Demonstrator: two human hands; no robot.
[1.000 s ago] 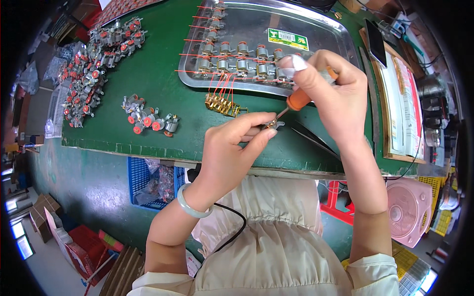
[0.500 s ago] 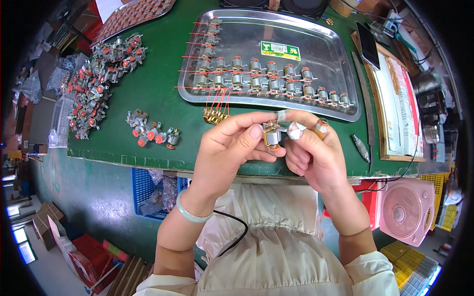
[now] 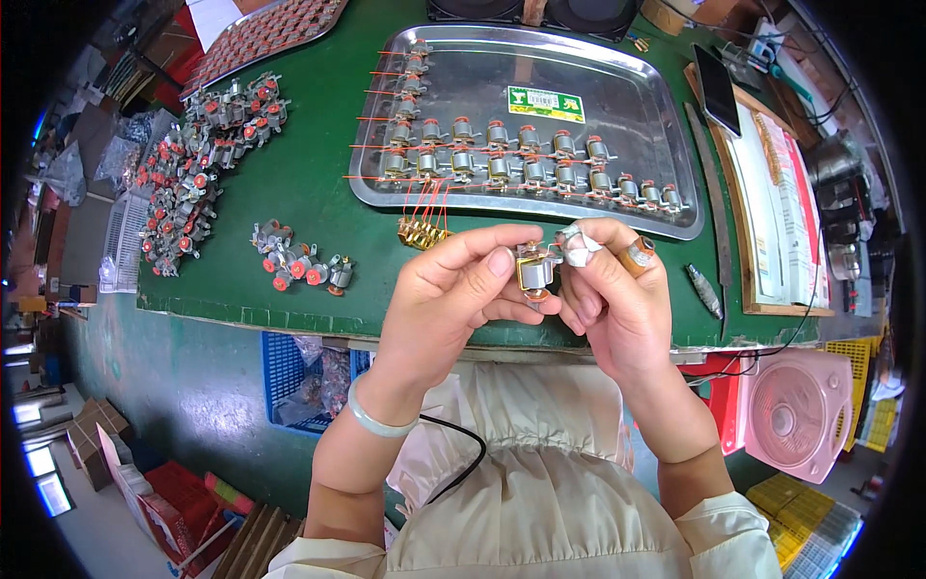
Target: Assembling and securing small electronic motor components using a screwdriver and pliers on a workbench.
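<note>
The left hand (image 3: 434, 304) holds one silver-bodied component (image 3: 536, 276) with an orange-red base, pinched firmly between thumb and fingers in front of the metal tray (image 3: 617, 101), above the edge of the green bench (image 3: 338, 207). This grip is unchanged from half a second ago.

The right hand (image 3: 622, 309) differs: its forefinger, then extended over the component's top, is now drawn back and bent against the thumb, which bears a white wrap (image 3: 582, 254). The gap there is nearly closed, at the component's right side; whether the tips grip a lug cannot be told.

One second ago this hand worked an orange-handled screwdriver on the piece; no such use is seen now. The gold-coloured parts (image 3: 422, 234) on red wires and the loose component group (image 3: 297, 265) remain on the bench.
</note>
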